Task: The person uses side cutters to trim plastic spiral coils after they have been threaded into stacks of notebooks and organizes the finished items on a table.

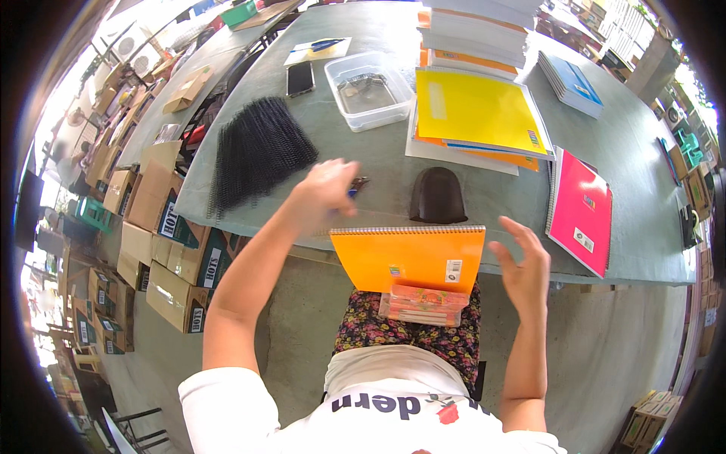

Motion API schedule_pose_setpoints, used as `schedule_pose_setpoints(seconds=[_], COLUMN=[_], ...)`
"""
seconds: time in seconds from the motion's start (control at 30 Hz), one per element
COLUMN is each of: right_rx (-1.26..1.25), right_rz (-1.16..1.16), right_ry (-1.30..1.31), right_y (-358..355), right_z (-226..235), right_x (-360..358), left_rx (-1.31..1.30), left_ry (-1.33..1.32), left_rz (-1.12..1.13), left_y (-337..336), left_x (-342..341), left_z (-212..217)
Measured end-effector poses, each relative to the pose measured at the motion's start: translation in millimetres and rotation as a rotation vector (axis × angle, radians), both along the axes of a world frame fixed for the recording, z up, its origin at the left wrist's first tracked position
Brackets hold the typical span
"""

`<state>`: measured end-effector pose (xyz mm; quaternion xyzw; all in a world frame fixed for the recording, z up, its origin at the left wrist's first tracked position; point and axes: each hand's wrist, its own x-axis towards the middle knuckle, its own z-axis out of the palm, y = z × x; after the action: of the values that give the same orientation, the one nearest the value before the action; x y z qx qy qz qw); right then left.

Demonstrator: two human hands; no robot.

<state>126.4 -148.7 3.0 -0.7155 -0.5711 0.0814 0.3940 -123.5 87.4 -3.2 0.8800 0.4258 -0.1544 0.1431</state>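
An orange spiral-bound notebook (412, 255) leans at the table's front edge, coil side up, its lower part resting over my lap against a pack wrapped in clear and pinkish plastic (423, 304). My left hand (327, 188) is over the table just left of the notebook, thumb and fingers apart, slightly blurred. Right by its fingertips lies a small blue-handled tool, seemingly pliers (355, 188), partly hidden by the hand. My right hand (523, 265) hovers beside the notebook's right edge, fingers spread, holding nothing. A dark brown rounded block (439, 195) sits just beyond the notebook.
Black plastic coils (261, 151) lie in a bunch at left. Behind stand a clear plastic tub (370, 91), a phone (300, 79) and tall paper stacks (476, 38). Yellow notebooks (476, 110), a pink notebook (581, 212) and blue notebooks (571, 82) occupy the right. Cardboard boxes (178, 295) crowd the left floor.
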Motion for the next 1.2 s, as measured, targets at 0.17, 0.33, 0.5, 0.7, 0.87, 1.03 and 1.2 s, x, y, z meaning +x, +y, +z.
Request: schedule_pose_setpoints(seconds=[0.17,0.33,0.5,0.7,0.87,1.03,1.2], right_rx=[-0.082,-0.347,-0.318,-0.422,-0.287,-0.157,-0.257], right_rz=[0.548,0.683,0.682,0.75,0.844,0.681,0.576], right_ry=[-0.13,-0.139,0.158,0.347,0.201,0.12,0.039], right_y=[74.5,132.8,140.4,137.6,138.0,132.9,125.6], right_z=[-20.4,-46.0,-43.8,-31.8,-50.8,-48.3,-43.8], right_x=[-92.8,-134.4,-131.7,-130.0,-122.0,-114.4,-119.4], left_rx=[0.277,-0.103,-0.696,-0.785,-0.323,-0.222,-1.609], left_ry=[-0.268,-0.612,-0.811,-0.785,-0.565,-0.566,-1.133], left_rz=[0.058,0.427,0.73,0.803,0.485,0.44,1.004], left_y=[-10.3,-82.7,-127.3,-120.2,-113.1,-119.1,-124.2], left_x=[-50.7,-66.8,-74.7,-66.4,-59.7,-63.4,-57.1], left_z=[-47.3,-0.7,-21.3,-30.8,-35.7,-37.9,-17.5])
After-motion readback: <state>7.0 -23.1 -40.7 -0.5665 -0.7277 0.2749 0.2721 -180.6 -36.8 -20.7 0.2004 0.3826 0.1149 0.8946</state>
